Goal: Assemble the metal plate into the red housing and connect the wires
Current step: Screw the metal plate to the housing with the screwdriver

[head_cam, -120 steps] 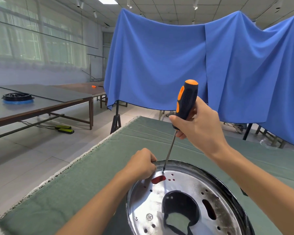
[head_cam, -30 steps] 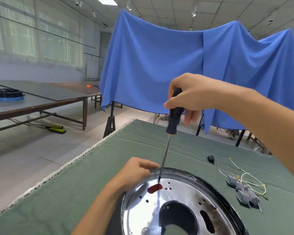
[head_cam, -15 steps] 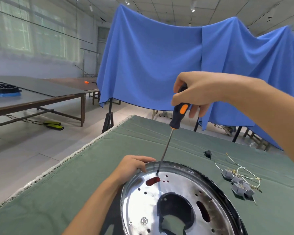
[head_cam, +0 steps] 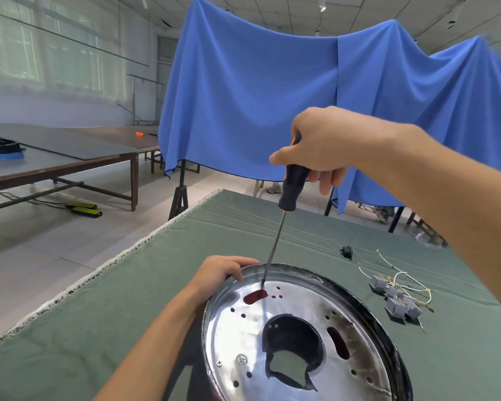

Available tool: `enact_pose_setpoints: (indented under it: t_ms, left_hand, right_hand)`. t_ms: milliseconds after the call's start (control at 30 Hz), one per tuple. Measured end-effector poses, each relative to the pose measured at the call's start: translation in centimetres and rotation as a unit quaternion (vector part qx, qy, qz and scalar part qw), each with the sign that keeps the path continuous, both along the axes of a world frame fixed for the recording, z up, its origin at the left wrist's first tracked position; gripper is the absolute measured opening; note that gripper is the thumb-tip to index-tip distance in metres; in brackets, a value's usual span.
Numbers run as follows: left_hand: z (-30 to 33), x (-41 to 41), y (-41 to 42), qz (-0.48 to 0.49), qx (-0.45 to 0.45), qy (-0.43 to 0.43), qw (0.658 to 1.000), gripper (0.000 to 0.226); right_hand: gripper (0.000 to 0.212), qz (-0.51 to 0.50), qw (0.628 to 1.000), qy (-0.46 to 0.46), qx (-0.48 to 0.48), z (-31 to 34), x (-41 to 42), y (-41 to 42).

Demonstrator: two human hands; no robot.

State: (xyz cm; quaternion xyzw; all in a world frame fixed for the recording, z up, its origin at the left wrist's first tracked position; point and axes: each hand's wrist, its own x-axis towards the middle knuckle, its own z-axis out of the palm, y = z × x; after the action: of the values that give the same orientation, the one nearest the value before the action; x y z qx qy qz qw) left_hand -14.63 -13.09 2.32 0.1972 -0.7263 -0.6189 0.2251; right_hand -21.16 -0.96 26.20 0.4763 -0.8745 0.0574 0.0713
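- Right hand (head_cam: 321, 143) above the counter (head_cam: 128, 314), fingers curled round the black-and-orange handle of a screwdriver (head_cam: 291, 186); shaft slanting down, tip at a small hole near the far rim of the metal plate (head_cam: 272, 357).
- Left hand (head_cam: 220, 274) at the plate's far-left edge, fingers curled over the rim, gripping it.
- Metal plate lying shiny side up inside the red housing (head_cam: 255, 296), red showing only through two slots; dark outer rim around it, large opening in the middle, one screw (head_cam: 241, 359) seated near the front left.
- Right of the plate, apart from it: grey connector blocks (head_cam: 399, 305) tangled with white wires (head_cam: 399, 277), and a small black part (head_cam: 346, 251) farther back.
- Counter covered in green cloth, frayed white edge running diagonally along the left; bare cloth to the left of the plate and behind it.
- Beyond the far edge: blue cloth (head_cam: 258, 96) draped over stands, long tables (head_cam: 55, 157) at left with a black ring on blue (head_cam: 0, 147), yellow-green pedals (head_cam: 83, 208) on the floor.
- No readable writing or labels.
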Motion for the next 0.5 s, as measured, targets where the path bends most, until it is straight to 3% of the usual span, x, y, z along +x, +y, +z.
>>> enact_pose_setpoints:
  t_ms: [100,167,233,400,500]
  left_hand:
    - [-0.07,0.03,0.09,0.002,0.002,0.007,1.000,0.042]
    - [0.01,-0.01,0.04,0.002,-0.005,0.007,1.000,0.041]
    - [-0.01,-0.10,-0.01,0.002,-0.007,0.006,1.000,0.040]
    - [-0.19,-0.23,-0.05,0.007,0.004,0.011,1.000,0.041]
    - [-0.21,-0.22,-0.02,0.008,0.006,0.013,1.000,0.042]
  right_hand:
    - [0.026,0.033,0.997,-0.073,0.001,0.19,0.20,0.06]
    - [0.022,0.027,0.999,-0.033,-0.002,-0.15,0.16,-0.06]
    - [0.037,-0.004,1.000,0.030,0.001,-0.16,0.07,-0.26]
    - [0.022,0.039,0.996,-0.076,0.002,0.19,0.49,0.09]
    - [0.028,0.007,0.999,0.034,0.005,-0.10,0.13,-0.14]
